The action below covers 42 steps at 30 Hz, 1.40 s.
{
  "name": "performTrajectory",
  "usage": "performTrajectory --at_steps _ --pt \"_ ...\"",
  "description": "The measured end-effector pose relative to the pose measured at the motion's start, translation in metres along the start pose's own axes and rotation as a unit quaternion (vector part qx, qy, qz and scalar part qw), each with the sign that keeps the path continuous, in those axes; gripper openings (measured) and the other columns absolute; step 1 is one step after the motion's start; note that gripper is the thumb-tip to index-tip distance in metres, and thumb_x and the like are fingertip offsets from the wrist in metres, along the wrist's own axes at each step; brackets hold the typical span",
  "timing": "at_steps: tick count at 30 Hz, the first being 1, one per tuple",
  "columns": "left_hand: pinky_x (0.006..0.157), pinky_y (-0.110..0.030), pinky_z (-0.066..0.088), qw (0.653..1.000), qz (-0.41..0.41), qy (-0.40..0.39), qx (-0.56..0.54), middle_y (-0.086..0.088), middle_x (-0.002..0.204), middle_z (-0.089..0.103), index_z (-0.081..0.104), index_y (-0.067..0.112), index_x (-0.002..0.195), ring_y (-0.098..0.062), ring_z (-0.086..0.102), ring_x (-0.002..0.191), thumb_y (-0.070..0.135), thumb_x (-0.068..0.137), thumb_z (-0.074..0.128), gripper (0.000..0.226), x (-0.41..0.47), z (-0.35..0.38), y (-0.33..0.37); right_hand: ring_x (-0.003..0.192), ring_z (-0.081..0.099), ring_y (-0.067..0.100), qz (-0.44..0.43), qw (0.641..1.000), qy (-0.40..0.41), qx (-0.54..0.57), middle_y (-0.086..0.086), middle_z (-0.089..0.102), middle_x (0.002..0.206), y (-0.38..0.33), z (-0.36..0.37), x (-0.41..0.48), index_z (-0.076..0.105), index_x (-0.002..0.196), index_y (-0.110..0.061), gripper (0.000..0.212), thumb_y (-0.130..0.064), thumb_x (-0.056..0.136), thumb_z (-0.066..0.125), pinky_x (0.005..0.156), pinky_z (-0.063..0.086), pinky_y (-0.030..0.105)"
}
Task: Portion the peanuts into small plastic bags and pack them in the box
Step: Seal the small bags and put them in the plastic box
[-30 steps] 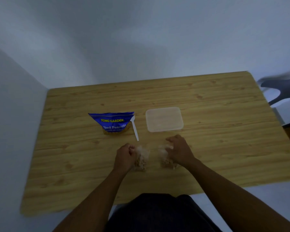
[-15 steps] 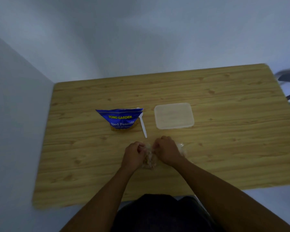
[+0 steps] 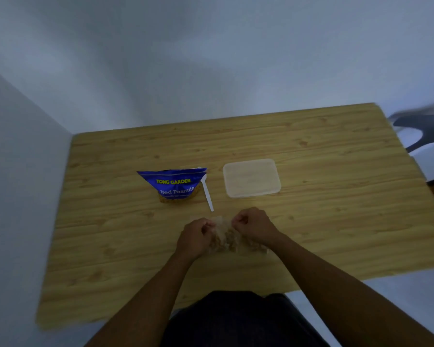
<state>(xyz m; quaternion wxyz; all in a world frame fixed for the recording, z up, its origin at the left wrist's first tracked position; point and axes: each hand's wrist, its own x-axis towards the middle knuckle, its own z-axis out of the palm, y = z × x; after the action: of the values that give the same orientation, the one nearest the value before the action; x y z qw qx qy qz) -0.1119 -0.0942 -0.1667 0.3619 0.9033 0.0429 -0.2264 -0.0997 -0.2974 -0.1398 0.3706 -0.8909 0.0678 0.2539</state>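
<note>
Peanuts in a small clear bag (image 3: 224, 238) sit near the front middle of the table (image 3: 336, 221), held between both hands. Left hand (image 3: 194, 237) and right hand (image 3: 254, 226) are both fisted, fingers curled onto the bag's upper part. Bag's long axis runs roughly near-to-far: crumpled top toward the far side, peanut-filled body toward the person. Finer detail blurred. A second bag (image 3: 259, 248) of peanuts lies just beside it, partly under the right wrist. Beyond the hands: white spoon (image 3: 207, 194), handle end pointing at the hands; blue packet (image 3: 174, 186) touching its left; lidded box (image 3: 251, 177) to the right, apart. One second ago each hand held a separate bag; the right has since shifted onto the left one.
</note>
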Motion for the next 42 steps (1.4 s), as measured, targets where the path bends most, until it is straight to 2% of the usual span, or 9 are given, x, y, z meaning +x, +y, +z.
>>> performTrajectory --at_steps 5,9,15,18,27,30,35,39,42 --pt "0.085 -0.033 0.055 1.0 0.007 0.02 0.005 0.006 0.107 0.07 0.07 0.028 0.107 -0.012 0.064 0.094 0.025 0.09 0.055 0.023 -0.005 -0.005 0.007 0.073 0.057 -0.002 -0.022 0.999 0.015 0.019 -0.008 0.067 0.08 -0.008 -0.01 -0.006 0.072 0.082 -0.016 0.014 -0.029 0.088 0.069 0.061 0.038 0.01" --pt "0.068 -0.016 0.051 0.99 0.05 0.042 -0.129 0.006 0.096 0.069 0.07 0.027 0.108 -0.005 0.061 0.078 0.027 0.09 0.066 0.018 -0.011 -0.016 0.022 0.075 0.058 -0.005 -0.06 0.998 0.001 0.019 -0.014 0.067 0.082 -0.018 -0.016 -0.007 0.073 0.089 -0.024 0.004 -0.028 0.089 0.071 0.059 0.039 0.005" --pt "0.07 -0.022 0.053 0.979 0.108 0.071 -0.155 0.006 0.086 0.073 0.074 0.017 0.099 -0.006 0.066 0.079 0.023 0.091 0.069 0.012 -0.006 -0.043 0.037 0.082 0.064 0.004 -0.13 0.991 0.02 0.014 -0.008 0.072 0.087 -0.042 -0.033 -0.002 0.074 0.088 -0.021 0.003 -0.023 0.088 0.072 0.073 0.051 0.021" --pt "0.066 -0.015 0.048 0.979 0.12 0.089 -0.138 0.004 0.083 0.071 0.072 0.015 0.097 -0.003 0.063 0.075 0.024 0.092 0.066 0.011 -0.003 -0.051 0.045 0.081 0.065 0.004 -0.148 0.988 0.043 0.021 -0.009 0.072 0.086 -0.051 -0.038 0.0 0.075 0.089 -0.02 0.004 -0.024 0.088 0.072 0.075 0.053 0.023" --pt "0.067 -0.041 0.05 0.982 0.138 0.098 -0.082 0.001 0.076 0.064 0.063 0.013 0.088 -0.015 0.06 0.071 0.022 0.098 0.055 0.015 0.006 -0.053 0.054 0.071 0.061 -0.005 -0.193 0.975 0.083 0.065 -0.013 0.07 0.079 -0.06 -0.035 0.0 0.076 0.089 -0.02 0.004 -0.022 0.087 0.075 0.064 0.043 0.009" --pt "0.067 -0.042 0.05 0.984 0.139 0.096 -0.063 -0.001 0.078 0.063 0.062 0.013 0.087 -0.016 0.059 0.071 0.022 0.098 0.054 0.017 0.006 -0.052 0.056 0.073 0.063 0.001 -0.198 0.974 0.098 0.056 -0.008 0.071 0.079 -0.058 -0.034 -0.001 0.075 0.088 -0.017 0.005 -0.022 0.086 0.075 0.066 0.049 0.016" --pt "0.063 -0.041 0.047 0.985 0.137 0.094 -0.045 -0.001 0.08 0.059 0.059 0.015 0.085 -0.016 0.056 0.07 0.026 0.099 0.052 0.019 0.004 -0.049 0.063 0.068 0.06 -0.005 -0.196 0.973 0.121 0.024 -0.008 0.072 0.075 -0.06 -0.035 0.001 0.077 0.082 -0.017 0.001 -0.018 0.082 0.077 0.065 0.043 0.011" --pt "0.06 -0.032 0.044 0.985 0.132 0.094 -0.051 0.0 0.081 0.059 0.055 0.019 0.081 -0.012 0.054 0.069 0.024 0.1 0.05 0.02 0.006 -0.05 0.067 0.061 0.063 0.0 -0.165 0.974 0.152 0.015 -0.009 0.072 0.068 -0.056 -0.039 0.003 0.078 0.078 -0.018 0.009 -0.026 0.081 0.079 0.059 0.05 0.017" --pt "0.066 -0.036 0.048 0.984 0.136 0.096 -0.058 0.0 0.083 0.06 0.055 0.019 0.082 -0.014 0.057 0.074 0.024 0.099 0.05 0.019 0.006 -0.049 0.067 0.056 0.062 0.005 -0.153 0.974 0.17 -0.004 -0.007 0.07 0.064 -0.052 -0.04 0.005 0.075 0.071 -0.015 0.014 -0.025 0.081 0.078 0.055 0.048 0.022"
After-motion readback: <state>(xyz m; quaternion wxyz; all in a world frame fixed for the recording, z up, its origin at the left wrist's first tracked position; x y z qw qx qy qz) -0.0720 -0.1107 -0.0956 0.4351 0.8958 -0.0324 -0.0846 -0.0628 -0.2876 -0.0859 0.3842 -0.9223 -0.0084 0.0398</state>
